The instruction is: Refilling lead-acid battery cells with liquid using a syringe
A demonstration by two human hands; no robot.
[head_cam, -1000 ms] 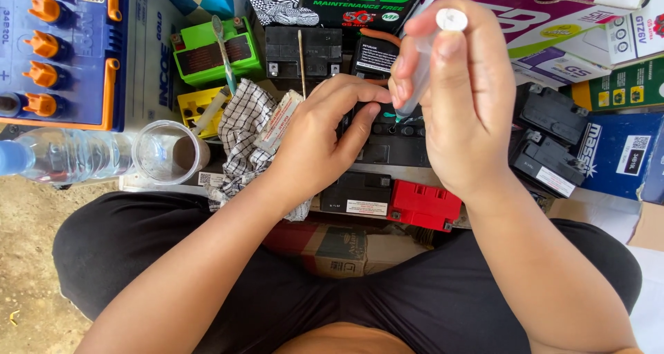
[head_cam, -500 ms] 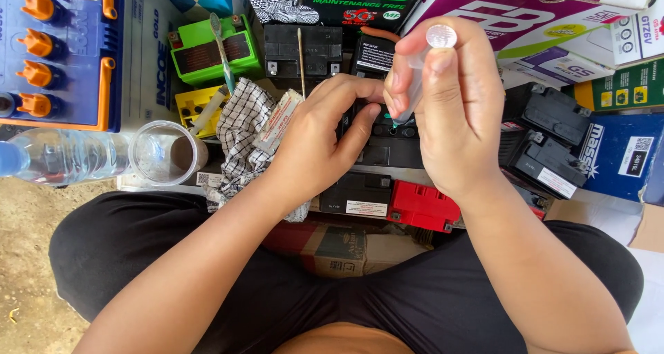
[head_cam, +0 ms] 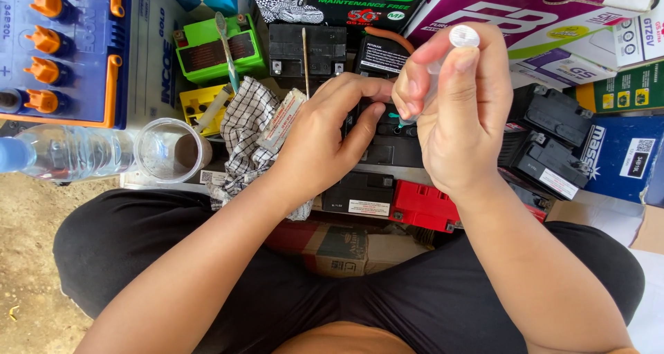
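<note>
My right hand [head_cam: 456, 112] holds a clear syringe [head_cam: 462, 37] upright, thumb on its round white plunger cap; its green tip points down at the filler holes of a small black battery [head_cam: 387, 146]. My left hand [head_cam: 325, 140] rests on that battery's left side, fingers curled over its top edge and steadying it. Most of the syringe barrel is hidden behind my right fingers.
A checked cloth [head_cam: 242, 133] and a cut clear plastic cup [head_cam: 166, 150] lie left, beside a water bottle [head_cam: 62, 153]. A green battery [head_cam: 211, 50], a red battery [head_cam: 423, 205], more black batteries [head_cam: 546, 140] and cardboard boxes [head_cam: 526, 15] crowd around. A large blue battery [head_cam: 62, 50] stands far left.
My right hand with the syringe has shifted slightly to the right and up; the tip stays over the battery's filler holes. My left hand has barely moved.
</note>
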